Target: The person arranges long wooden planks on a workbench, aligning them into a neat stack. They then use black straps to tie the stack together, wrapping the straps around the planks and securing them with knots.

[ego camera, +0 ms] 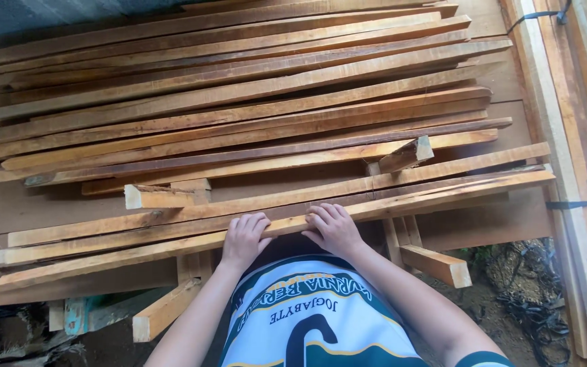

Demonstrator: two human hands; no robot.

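Resting side by side on the nearest wooden slat (137,253), both palms down: left hand (244,239) with fingers (253,223) curled over the slat's far edge, right hand (334,228) just beside it toward 3 o'clock, fingers likewise draped over, neither fist closed. Slat lying at the near edge of the stack of slats (239,109), running from 8 o'clock to 2 o'clock. Short wood blocks (159,197) propped among the pile; bundled planks (579,136) at 3 o'clock.
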